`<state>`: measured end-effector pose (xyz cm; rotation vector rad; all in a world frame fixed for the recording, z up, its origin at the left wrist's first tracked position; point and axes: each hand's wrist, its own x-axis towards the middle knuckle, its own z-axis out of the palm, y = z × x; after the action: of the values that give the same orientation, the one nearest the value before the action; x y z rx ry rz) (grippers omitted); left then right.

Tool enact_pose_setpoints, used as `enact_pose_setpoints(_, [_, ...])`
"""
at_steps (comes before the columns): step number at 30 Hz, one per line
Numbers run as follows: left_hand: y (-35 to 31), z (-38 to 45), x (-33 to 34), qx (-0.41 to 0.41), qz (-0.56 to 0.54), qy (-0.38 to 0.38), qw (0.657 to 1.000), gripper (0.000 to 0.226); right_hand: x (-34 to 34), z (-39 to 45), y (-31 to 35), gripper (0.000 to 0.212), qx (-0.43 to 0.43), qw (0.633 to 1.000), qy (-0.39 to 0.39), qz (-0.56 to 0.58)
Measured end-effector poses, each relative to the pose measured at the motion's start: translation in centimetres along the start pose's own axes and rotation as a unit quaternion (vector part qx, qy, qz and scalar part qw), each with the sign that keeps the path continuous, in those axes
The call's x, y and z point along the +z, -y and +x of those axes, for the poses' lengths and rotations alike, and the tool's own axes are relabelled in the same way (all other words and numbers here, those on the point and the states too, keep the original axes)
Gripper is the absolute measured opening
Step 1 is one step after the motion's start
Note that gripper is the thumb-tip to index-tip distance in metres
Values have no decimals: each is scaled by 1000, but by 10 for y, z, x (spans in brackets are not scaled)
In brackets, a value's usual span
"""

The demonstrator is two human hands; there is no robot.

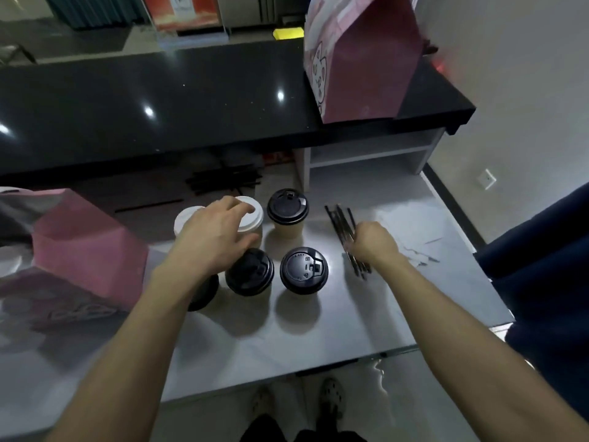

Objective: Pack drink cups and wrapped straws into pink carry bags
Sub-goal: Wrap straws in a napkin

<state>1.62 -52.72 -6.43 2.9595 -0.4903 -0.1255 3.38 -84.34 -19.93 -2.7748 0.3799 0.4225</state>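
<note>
6 lidded cups (303,270) stand clustered on the table (366,317), a pink bag (86,250) just left of them. The left hand (213,234) hovers spread over the 2 white lids. The right hand (374,242) is curled round the straws (341,221). Cups are likely light and crushable: hold the wall below the lid. Straws are thin and slippery: pinch mid-bundle

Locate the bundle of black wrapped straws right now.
In the head view, the bundle of black wrapped straws is right of the cups on the grey table, gripped by the right hand.
</note>
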Motion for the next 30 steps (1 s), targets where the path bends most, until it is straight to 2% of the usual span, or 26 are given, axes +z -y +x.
enact_pose_setpoints(6, [-23,12,8,1,-8,1,1000,55,19,12,-12,20,6,999,-4,52])
enact_pose_setpoints(9, [-31,20,12,9,-24,-23,999,49,13,5,-15,14,26,995,-8,92])
enact_pose_setpoints(12, [-48,28,22,14,-145,-75,986,30,-2,-9,-20,7,36,983,-56,170])
enact_pose_setpoints(14, [-68,37,31,-10,-256,-74,964,20,-12,-17,-22,6,5,973,-88,212])
enact_pose_setpoints(17, [-96,56,46,-35,-344,-29,938,24,-27,-30,-15,15,-87,958,-108,250])
enact_pose_setpoints(20, [-115,69,59,-52,-406,-7,912,22,-32,-35,-6,15,-173,942,-93,272])
enact_pose_setpoints(22, [-118,75,66,-78,-420,-21,904,12,-27,-31,-8,14,-187,929,-58,314])
enact_pose_setpoints(24, [-116,80,70,-108,-418,-36,901,7,-18,-17,-17,18,-156,931,-51,327])
enact_pose_setpoints(27, [-114,83,75,-142,-419,-54,895,6,-4,15,-38,20,-63,964,-99,239])
enact_pose_setpoints(30, [-112,85,80,-148,-431,-70,887,7,4,49,-45,26,-14,982,-55,179])
